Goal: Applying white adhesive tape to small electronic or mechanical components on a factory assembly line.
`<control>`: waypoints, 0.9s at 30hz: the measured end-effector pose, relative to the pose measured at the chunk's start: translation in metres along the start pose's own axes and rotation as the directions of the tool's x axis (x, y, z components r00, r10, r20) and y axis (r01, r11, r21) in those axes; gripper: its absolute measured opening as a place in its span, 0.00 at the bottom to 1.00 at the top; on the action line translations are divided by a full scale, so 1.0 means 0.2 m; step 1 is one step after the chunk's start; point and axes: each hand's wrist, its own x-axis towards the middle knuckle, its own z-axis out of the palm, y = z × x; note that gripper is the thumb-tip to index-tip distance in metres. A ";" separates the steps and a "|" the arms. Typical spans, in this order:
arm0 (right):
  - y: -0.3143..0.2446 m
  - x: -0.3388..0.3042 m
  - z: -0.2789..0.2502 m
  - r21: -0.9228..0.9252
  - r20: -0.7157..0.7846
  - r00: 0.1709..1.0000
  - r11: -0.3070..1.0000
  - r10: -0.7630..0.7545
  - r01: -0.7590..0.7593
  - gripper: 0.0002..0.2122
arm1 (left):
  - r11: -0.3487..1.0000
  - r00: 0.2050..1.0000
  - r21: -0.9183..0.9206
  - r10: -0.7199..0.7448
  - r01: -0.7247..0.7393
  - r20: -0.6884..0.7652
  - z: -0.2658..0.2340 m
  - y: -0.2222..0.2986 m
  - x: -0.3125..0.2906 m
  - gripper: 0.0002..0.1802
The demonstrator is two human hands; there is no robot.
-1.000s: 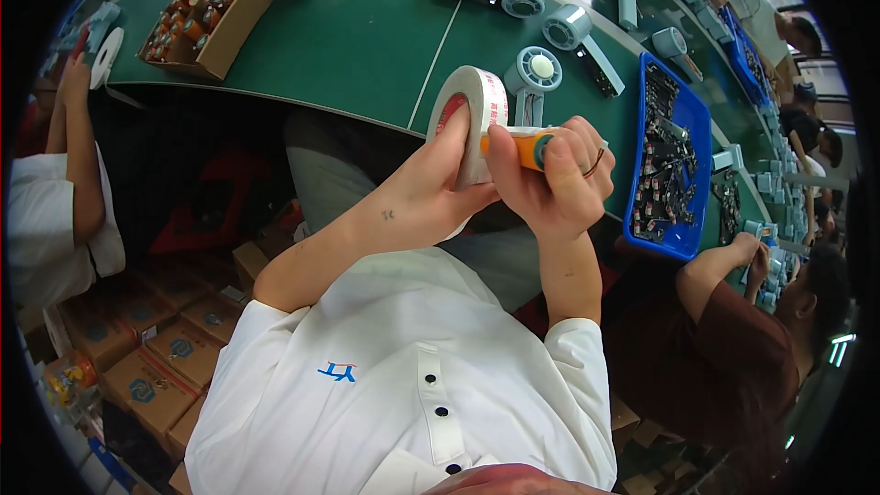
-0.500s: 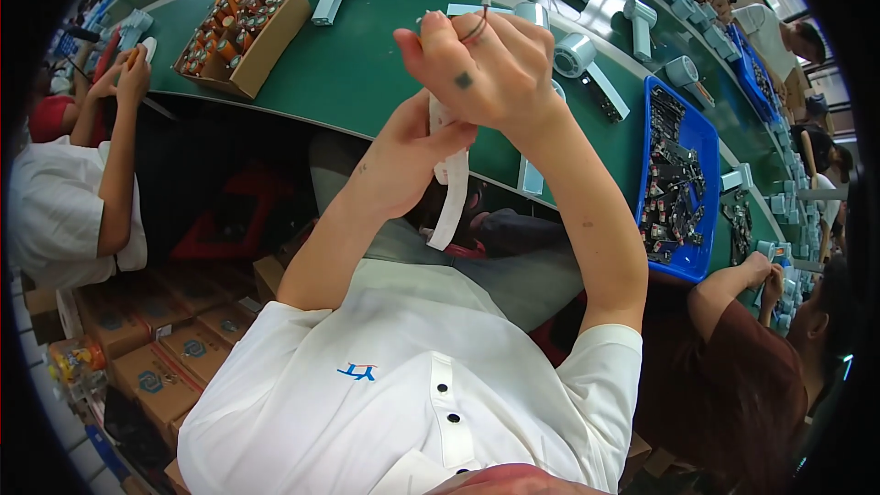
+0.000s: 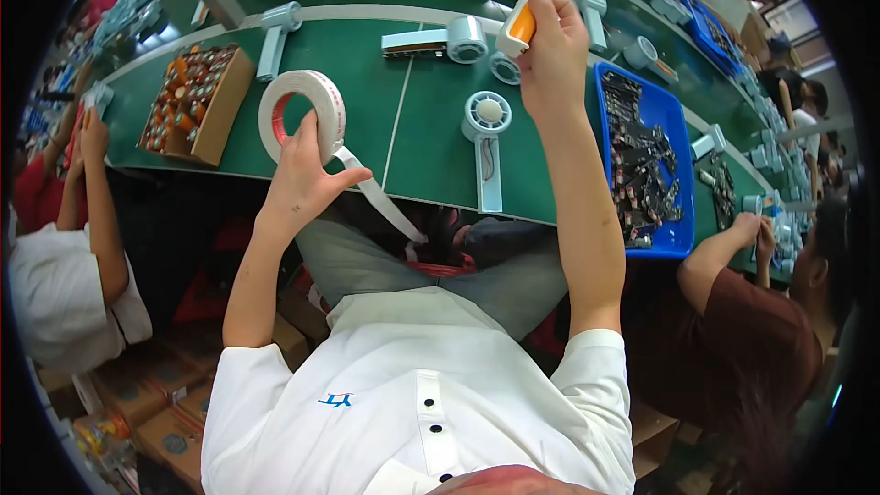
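Note:
My left hand [image 3: 307, 174] holds a roll of white tape [image 3: 327, 96] above the near table edge, its fingers through the core and its thumb stretched out. A loose strip of tape [image 3: 390, 208] hangs from the roll past the edge towards my lap. Raised over the table on the right, my right hand [image 3: 557, 55] grips an orange cylindrical battery [image 3: 523, 25] with white tape against its side. Between my hands lies a pale blue handheld fan [image 3: 488, 116], its handle open with wires showing. Behind it, another fan [image 3: 466, 39] lies sideways, its handle also open.
A cardboard box [image 3: 229, 101] of orange batteries stands at the left. On the right, a blue tray [image 3: 683, 183] holds many small dark parts. More fans [image 3: 277, 37] lie on the green table [image 3: 367, 101]. Co-workers sit close on both sides.
My hands, together before, have moved apart: the left down to the left with the tape roll, the right to the upper right. The battery and roll are now plainly visible.

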 end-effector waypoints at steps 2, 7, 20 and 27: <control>0.03 -0.06 -0.09 0.230 0.022 0.972 0.945 0.233 -0.232 0.10 | 0.939 0.973 0.256 0.231 -0.228 0.018 0.06 -0.10 0.04 0.30; 0.14 -0.29 -0.38 0.446 0.000 0.929 0.832 0.369 -0.330 0.09 | 0.785 0.885 0.449 0.465 -0.426 0.026 0.07 -0.15 0.08 0.22; 0.19 -0.75 -0.48 0.475 0.092 0.996 0.879 -0.009 -0.036 0.15 | 0.356 0.398 0.177 0.811 -0.917 0.430 0.38 0.37 0.49 0.12; 0.17 -0.78 -0.45 0.093 0.338 0.931 0.980 0.135 -0.176 0.06 | 0.216 0.376 0.345 0.773 -0.913 0.511 0.45 0.38 0.44 0.09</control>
